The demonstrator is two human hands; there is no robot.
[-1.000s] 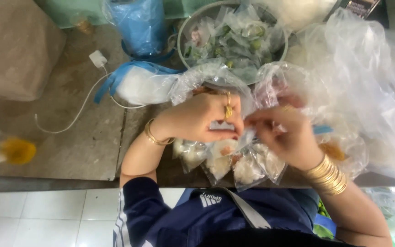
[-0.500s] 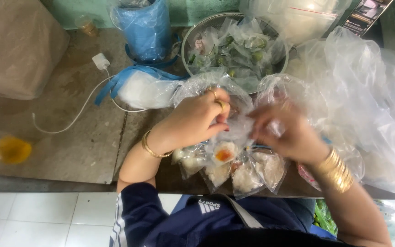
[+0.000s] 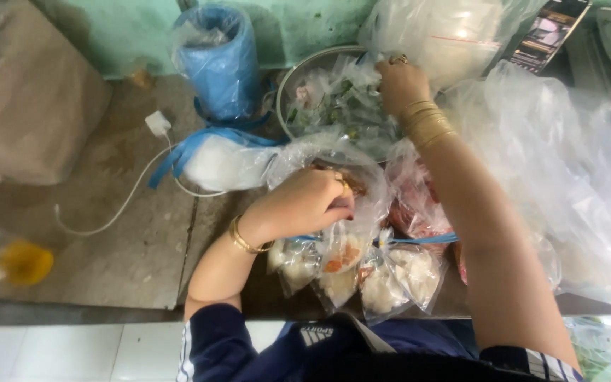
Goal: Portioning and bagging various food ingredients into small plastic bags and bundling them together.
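Grey and worn, our desk (image 3: 107, 240) carries everything. Our left hand (image 3: 305, 205) clenches the gathered necks of small filled bags (image 3: 355, 272), which hang lengthwise over the near edge. Our right hand (image 3: 399, 83) grasps bags in the metal bowl (image 3: 293, 78) near the far edge.

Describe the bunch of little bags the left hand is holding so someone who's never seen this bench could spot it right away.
Start at the round metal bowl at the back of the worn bench, where the right hand reaches in. Come straight toward the near edge to the left hand. Hanging below it is the cluster of small clear bags, each with a pale or orange filling, far smaller than the big loose plastic bags at the right.
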